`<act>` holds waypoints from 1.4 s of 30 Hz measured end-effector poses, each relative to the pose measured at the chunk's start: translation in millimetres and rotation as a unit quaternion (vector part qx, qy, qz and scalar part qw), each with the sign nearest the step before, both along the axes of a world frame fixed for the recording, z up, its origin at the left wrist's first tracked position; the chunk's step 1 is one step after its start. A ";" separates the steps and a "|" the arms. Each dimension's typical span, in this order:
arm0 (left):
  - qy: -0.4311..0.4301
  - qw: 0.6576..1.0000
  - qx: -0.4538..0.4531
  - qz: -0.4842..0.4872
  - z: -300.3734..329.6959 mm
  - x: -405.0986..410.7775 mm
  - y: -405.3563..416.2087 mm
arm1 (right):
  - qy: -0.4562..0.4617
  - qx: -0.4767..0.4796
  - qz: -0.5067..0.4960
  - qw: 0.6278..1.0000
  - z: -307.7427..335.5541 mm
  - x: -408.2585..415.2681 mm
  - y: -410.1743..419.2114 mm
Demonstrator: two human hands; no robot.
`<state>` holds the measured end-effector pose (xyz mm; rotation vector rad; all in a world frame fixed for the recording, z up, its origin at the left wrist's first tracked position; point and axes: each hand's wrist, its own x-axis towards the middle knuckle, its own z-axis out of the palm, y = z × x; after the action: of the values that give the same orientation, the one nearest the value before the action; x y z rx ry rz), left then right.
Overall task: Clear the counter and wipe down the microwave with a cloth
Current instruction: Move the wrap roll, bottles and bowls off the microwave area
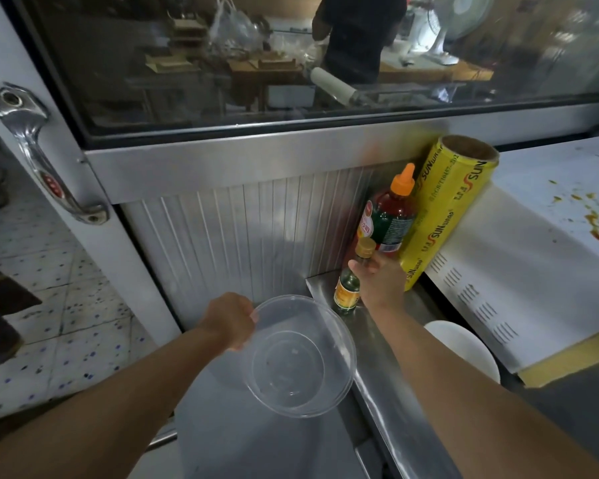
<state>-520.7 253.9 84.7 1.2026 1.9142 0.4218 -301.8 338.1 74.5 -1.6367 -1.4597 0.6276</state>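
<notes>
Clear plastic bowl (300, 354), pinched at its near-left rim by left hand (234, 319), fingers curled over the edge, held above a grey surface beside the steel counter (377, 368).

Head view, further right: right hand (381, 276) wrapped around the neck of a small glass bottle (348, 288) with a gold cap and yellow label, standing upright on the counter's far corner. Just behind, a taller sauce bottle (391, 219) with an orange nozzle cap and green label, upright against the ribbed metal panel (239, 236). Touching that bottle's right side, a yellow roll of cling wrap (446, 209), tilted, leaning between the panel and the microwave (519, 271).

White microwave lying to the right, vent slots along its left side, orange-brown sauce stains (592, 219) spattered on its top. White plate (464, 344) partly visible between right forearm and the microwave's lower edge.

Above, a glass-fronted cabinet (291, 63) with a chrome latch handle (45, 157) on its left frame, reflections of a room and a person in dark clothing in the pane. Speckled tiled floor (49, 305) at left.
</notes>
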 end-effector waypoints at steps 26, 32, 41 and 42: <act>-0.015 1.000 0.001 0.026 -16.2 -5.7 4.9 | -0.056 0.012 -0.032 0.998 -6.0 -22.7 16.8; 0.000 1.000 -0.006 0.009 -22.3 -9.6 8.8 | -0.074 0.024 -0.065 0.995 -6.6 -37.7 22.0; 0.031 0.999 -0.014 -0.010 -28.9 -15.2 15.8 | -0.093 0.007 -0.095 0.991 -2.3 -44.0 22.3; 0.035 0.999 -0.017 -0.013 -29.4 -15.6 16.6 | -0.098 0.007 -0.099 0.990 -1.4 -43.9 21.8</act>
<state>-536.3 270.5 55.3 1.2331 1.9552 0.3373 -345.7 359.9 73.1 -1.8464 -1.4106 0.3527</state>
